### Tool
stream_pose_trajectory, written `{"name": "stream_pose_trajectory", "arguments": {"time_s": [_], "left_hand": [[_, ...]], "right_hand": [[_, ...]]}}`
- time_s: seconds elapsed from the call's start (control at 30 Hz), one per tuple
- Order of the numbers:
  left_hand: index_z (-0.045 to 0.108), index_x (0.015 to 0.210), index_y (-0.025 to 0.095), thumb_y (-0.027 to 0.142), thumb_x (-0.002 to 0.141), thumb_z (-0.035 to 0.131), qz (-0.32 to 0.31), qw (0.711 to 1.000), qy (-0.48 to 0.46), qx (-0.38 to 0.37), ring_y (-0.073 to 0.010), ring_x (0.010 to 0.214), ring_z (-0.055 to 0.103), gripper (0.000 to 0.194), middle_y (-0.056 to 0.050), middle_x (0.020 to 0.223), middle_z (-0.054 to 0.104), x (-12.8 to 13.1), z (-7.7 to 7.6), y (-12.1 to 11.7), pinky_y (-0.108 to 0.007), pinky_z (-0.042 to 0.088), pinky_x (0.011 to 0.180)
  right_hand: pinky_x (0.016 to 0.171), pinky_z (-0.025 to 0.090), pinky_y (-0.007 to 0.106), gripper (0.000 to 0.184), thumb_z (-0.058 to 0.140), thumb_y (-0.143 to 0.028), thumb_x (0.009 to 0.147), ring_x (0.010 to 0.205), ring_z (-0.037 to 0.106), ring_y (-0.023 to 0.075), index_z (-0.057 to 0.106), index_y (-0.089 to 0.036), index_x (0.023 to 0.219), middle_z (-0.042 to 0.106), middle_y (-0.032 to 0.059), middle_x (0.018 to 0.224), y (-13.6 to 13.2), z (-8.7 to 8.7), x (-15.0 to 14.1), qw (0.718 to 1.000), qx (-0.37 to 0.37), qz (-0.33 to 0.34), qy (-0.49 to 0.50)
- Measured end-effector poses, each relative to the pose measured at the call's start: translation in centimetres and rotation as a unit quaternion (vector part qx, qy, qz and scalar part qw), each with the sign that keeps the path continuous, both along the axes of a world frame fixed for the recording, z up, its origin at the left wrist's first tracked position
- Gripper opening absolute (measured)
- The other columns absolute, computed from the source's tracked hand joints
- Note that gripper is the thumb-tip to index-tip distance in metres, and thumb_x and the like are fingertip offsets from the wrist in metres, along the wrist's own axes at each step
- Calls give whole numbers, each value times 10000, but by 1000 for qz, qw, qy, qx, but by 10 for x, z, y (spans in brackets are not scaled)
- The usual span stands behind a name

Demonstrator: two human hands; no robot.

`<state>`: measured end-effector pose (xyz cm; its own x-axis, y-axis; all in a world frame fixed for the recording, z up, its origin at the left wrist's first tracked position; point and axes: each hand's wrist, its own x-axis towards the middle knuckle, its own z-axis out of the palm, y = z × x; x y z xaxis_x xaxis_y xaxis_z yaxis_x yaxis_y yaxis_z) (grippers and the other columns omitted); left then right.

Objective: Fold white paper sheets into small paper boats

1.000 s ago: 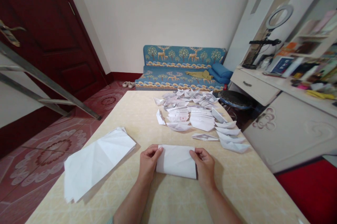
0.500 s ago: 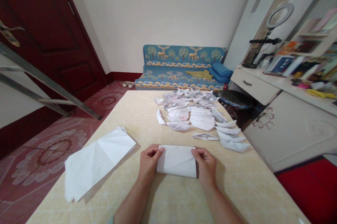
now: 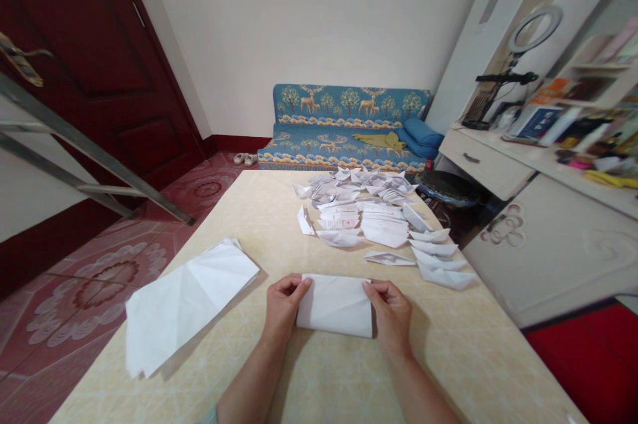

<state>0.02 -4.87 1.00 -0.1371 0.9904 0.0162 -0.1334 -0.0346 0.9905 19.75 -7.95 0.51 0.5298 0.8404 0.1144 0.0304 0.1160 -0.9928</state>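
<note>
A folded sheet of white paper (image 3: pixel 335 308) is held between both hands just over the near part of the table. My left hand (image 3: pixel 288 301) pinches its upper left corner, thumb on the near face and fingers behind. At the upper right corner, my right hand (image 3: pixel 391 308) grips it the same way. To the left lies a stack of creased white paper sheets (image 3: pixel 192 304). Beyond the hands sit many folded paper boats (image 3: pixel 359 188), with a single paper boat (image 3: pixel 389 258) closest and several more boats (image 3: pixel 442 258) in a row at the right.
The pale yellow patterned table (image 3: pixel 239 211) carries all the paper. Past it stands a blue sofa (image 3: pixel 343 135) with a deer print. A round black stool (image 3: pixel 446 186) and a white cabinet (image 3: pixel 548 238) are at the right; a metal ladder (image 3: pixel 100 151) leans at the left.
The view has shifted very slightly. Both hands keep the same grip on the folded paper, and nothing else has visibly moved.
</note>
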Motion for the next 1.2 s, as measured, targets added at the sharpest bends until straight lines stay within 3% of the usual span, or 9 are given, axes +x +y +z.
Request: {"name": "stream_pose_trajectory", "arguments": {"time_s": [0.7,1.2], "left_hand": [[620,552,124,341,601,740,30,999,8,-24,-99,538,503,253,-1,570,613,1,1,-1,-194,374,508],[544,552,135,389,592,731,49,997,59,-21,-79,473,462,318,18,530,562,-1,-12,3,-176,340,442]], "right_hand": [[614,423,265,210,704,-340,654,640,570,167,622,-151,614,645,21,641,-1,2,-3,1000,-1,-15,-19],[527,423,244,269,710,-387,638,559,545,150,552,-170,640,590,3,591,2,-4,-4,999,-1,-13,-35]]}}
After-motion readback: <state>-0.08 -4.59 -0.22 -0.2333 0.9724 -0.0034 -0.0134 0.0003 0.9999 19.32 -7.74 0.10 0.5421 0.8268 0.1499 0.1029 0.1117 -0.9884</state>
